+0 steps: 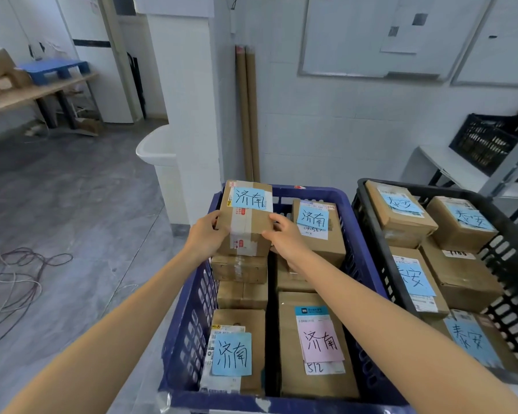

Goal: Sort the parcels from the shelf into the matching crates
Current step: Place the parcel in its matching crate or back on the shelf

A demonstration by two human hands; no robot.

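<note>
Two hands are on one parcel [248, 228]: your left hand [205, 236] grips its left edge, thumb on the top face, and your right hand [284, 239] grips its right edge the same way. The parcel carries a blue label and sits at the far left corner of the blue crate [189, 321], over a stack of boxes [240, 268]. You cannot tell whether it rests on them. Other labelled boxes fill that crate. Just beside it on your right stands a black crate [509, 264], also holding labelled boxes.
</note>
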